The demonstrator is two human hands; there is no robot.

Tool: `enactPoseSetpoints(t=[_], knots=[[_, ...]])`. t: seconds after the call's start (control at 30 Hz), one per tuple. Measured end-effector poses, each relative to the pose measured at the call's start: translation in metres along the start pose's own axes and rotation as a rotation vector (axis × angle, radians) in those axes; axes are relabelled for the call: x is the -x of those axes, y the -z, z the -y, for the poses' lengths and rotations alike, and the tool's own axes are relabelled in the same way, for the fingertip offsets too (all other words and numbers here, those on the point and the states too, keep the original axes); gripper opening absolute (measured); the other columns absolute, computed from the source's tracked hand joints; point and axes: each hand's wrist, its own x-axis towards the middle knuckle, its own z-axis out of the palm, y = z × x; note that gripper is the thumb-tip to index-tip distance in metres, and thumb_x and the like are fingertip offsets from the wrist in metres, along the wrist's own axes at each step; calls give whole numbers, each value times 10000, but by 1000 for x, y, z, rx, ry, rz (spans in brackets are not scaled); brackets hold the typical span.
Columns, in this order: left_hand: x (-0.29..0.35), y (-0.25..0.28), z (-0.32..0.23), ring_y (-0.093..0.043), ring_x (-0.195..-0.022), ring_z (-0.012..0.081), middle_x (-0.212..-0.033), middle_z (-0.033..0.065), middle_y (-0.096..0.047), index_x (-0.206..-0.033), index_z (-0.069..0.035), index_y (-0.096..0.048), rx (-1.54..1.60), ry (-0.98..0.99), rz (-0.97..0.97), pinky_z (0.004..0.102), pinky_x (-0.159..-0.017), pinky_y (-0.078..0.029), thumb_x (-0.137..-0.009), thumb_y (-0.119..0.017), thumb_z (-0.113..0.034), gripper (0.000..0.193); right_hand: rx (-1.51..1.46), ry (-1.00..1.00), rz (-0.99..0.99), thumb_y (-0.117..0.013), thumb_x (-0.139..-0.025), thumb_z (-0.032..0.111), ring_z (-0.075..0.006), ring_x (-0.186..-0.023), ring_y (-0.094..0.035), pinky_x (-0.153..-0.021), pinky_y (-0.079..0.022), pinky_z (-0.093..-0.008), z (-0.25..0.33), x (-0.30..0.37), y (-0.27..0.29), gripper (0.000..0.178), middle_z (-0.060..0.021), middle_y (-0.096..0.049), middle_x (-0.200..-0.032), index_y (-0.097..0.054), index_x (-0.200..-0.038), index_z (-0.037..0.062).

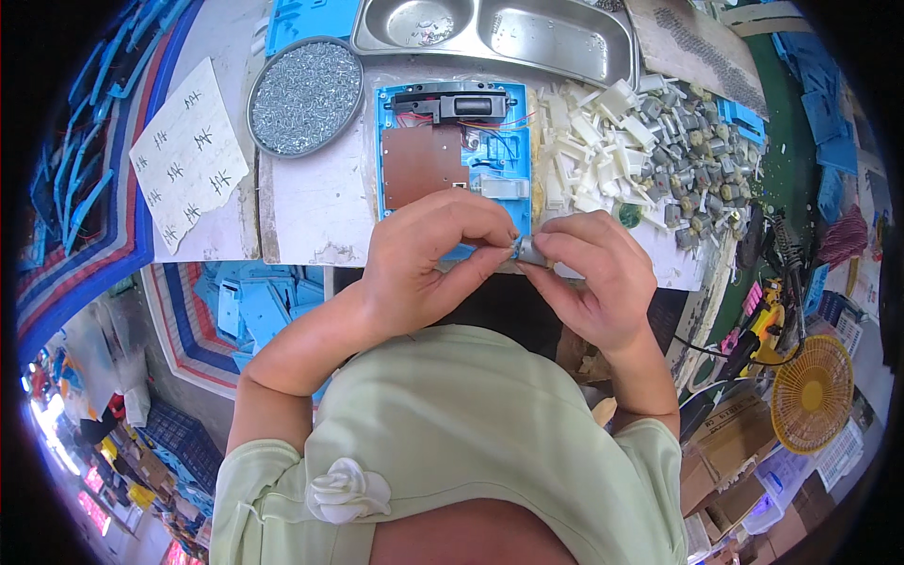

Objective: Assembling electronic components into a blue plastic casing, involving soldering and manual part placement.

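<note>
We see a small grey metallic piece (534, 251) clamped in the right hand (603, 275), between thumb and fingers, beside the near right corner of an open blue plastic case (515, 155). On the piece's left, the left hand (428, 252) has its fingertips together; we cannot tell whether they grip it. Beyond, a round grey dish (299, 153) holds silver screws (306, 94); a shiny steel tray (556, 42) shows 2 compartments, small bits in the left. Torn white paper (188, 155) bears dark handwritten marks.

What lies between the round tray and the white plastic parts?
The open blue casing with its brown board, plus a strip of white tabletop; head view.
</note>
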Motion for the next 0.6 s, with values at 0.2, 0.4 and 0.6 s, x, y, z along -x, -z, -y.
enactPoseSetpoints(t=[0.2, 0.4, 0.6], knots=[[-1, -1, -1, -673, -881, 232, -1186, 127, -667, -977, -30, -680, -131, -62, -43, 343, -748, -557, -796, -770, 61, 221, -8, 29, 24, -874, -649, -11, -280, -729, -673, -608, -539, -352, -3, 0, -1, 436, -112, -695, -915, -689, -1040, 42], [5, 8, 5, -620, -910, 180, -1168, 142, -611, -986, -10, -704, 42, 125, -29, 293, -825, -508, -797, -752, 84, 217, -5, -15, -4, -869, -656, -11, -275, -743, -676, -613, -539, -354, -9, 4, 1, 424, -107, -703, -920, -692, -1036, 51], [-41, 19, 25, -603, -965, 235, -1094, 84, -612, -1073, -81, -720, -686, -166, -110, 385, -853, -462, -758, -812, -49, 329, 26, -35, -41, -859, -694, -23, -273, -754, -683, -639, -545, -355, -20, 4, 2, 390, -121, -717, -930, -689, -1039, 43]])
